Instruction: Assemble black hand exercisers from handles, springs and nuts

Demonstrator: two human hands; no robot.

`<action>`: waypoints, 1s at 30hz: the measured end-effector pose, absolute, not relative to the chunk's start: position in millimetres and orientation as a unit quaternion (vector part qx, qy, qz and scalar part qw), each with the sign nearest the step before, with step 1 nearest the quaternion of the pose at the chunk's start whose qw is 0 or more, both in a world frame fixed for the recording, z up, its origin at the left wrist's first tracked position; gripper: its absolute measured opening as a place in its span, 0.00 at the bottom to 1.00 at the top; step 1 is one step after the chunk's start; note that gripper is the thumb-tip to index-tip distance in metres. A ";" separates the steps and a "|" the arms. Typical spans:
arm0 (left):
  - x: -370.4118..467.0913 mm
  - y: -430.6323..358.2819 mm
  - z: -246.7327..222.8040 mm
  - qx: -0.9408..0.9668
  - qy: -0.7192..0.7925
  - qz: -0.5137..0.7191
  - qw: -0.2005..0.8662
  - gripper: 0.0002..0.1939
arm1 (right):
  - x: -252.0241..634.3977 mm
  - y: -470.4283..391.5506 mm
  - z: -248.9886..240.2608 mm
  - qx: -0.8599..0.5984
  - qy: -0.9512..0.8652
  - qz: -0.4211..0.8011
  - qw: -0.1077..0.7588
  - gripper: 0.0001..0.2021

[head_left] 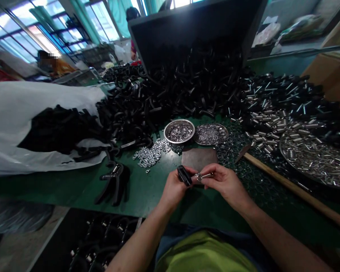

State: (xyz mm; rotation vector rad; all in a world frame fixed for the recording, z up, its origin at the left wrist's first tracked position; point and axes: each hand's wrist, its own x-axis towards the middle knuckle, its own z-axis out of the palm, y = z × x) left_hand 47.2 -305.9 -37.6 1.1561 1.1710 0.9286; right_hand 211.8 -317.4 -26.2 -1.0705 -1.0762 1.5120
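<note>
My left hand [174, 187] is wrapped round a small black plastic part [184, 175], held just in front of a flat metal block [200, 158]. Between the thumb and fingers of my right hand [222, 183] is a metal spring [206, 176], lying sideways. The spring's left end comes close to the black part; whether they touch is unclear. Behind the block stand a round metal bowl [179, 131] of small metal pieces and a shallow dish [211, 134] of similar pieces. Loose nuts [149, 153] lie to the left of the bowl.
A hammer [294, 189] lies at the right, near a large tray of pins [317, 158] and a heap of springs. Black parts [181, 90] pile up at the back. A black clamp [115, 183] rests at the left. Two people are in the background.
</note>
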 end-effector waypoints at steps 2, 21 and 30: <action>49.9 -309.1 -37.6 0.479 0.505 0.402 0.594 0.10 | 210.0 -316.5 -27.4 -0.448 -0.421 0.626 0.479 0.12; 85.3 -316.4 -53.8 0.207 0.429 0.342 0.810 0.16 | 221.2 -316.2 -5.0 -0.535 -0.582 0.386 0.475 0.07; 88.0 -316.7 -46.5 0.324 0.444 0.312 0.775 0.16 | 221.6 -310.6 -19.3 -0.523 -0.641 0.394 0.401 0.07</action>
